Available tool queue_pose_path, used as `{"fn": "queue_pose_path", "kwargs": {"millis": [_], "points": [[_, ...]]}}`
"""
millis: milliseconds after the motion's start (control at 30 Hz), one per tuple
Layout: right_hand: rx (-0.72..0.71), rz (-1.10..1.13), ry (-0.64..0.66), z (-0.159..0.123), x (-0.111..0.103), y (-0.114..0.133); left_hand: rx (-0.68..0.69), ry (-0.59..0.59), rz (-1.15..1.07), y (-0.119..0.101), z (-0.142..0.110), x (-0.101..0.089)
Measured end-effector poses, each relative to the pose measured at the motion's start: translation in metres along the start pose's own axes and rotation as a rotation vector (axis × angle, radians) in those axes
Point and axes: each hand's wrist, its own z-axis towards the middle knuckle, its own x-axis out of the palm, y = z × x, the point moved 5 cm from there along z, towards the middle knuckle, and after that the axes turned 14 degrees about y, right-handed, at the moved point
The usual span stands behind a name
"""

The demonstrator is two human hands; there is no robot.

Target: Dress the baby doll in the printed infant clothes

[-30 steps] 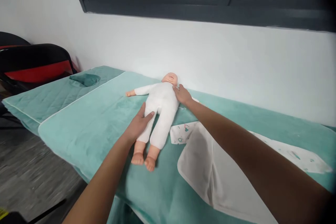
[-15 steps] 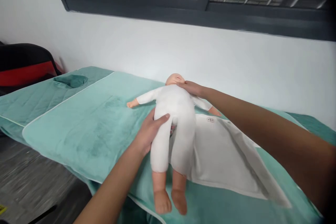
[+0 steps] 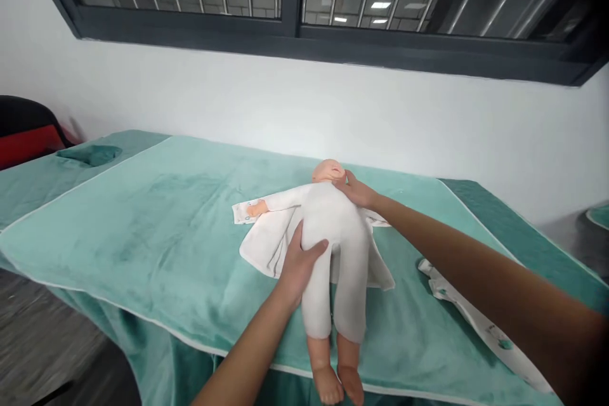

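Observation:
A baby doll (image 3: pixel 335 222) with a white cloth body and bare feet is face up over the bed, feet towards me. My left hand (image 3: pixel 301 265) wraps around its hip and upper thigh, thumb on top. At the doll's neck and shoulder, my right hand (image 3: pixel 356 191) has its fingers beside the head and its palm partly hidden. Beneath the doll a white baby garment (image 3: pixel 266 246) is spread out, one printed sleeve under the doll's hand. Whether the doll's back touches the garment I cannot tell.
A green plush cover (image 3: pixel 157 235) lies over the bed. A folded white printed cloth (image 3: pixel 495 330) lies at the right, partly behind my forearm. The white wall (image 3: pixel 228 101) and barred window (image 3: pixel 290 32) are behind the bed. A black and red chair (image 3: pixel 28 133) stands at far left.
My hands have carried the doll to the right, from beside a plain white cloth to above the spread garment. The view has turned right, bringing the folded printed cloth into sight.

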Motion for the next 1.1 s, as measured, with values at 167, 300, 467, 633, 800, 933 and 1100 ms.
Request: {"fn": "queue_pose_path", "kwargs": {"millis": [167, 300, 467, 633, 800, 933, 1100], "points": [[-0.112, -0.522, -0.247, -0.009, -0.005, 0.041, -0.104, -0.087, -0.129, 0.01, -0.004, -0.001], [-0.454, -0.746, -0.208, -0.002, 0.027, 0.098, -0.103, -0.125, -0.14, 0.006, -0.005, 0.0], [-0.475, -0.77, 0.249, 0.04, 0.09, 0.121, -0.135, -0.142, -0.113, 0.009, -0.008, -0.001], [-0.468, -0.711, 0.379, 0.055, 0.1, 0.116, -0.228, -0.169, -0.031, 0.016, -0.006, -0.009], [-0.469, -0.468, 0.22, 0.037, 0.071, 0.105, -0.138, -0.113, 0.303, 0.01, 0.02, -0.033], [-0.486, -0.298, 0.098, 0.02, 0.055, 0.1, -0.054, -0.141, 0.787, 0.008, 0.045, -0.054], [-0.536, -0.258, 0.096, 0.012, 0.054, 0.099, -0.191, -0.252, 1.06, 0.028, 0.07, -0.089]]}}
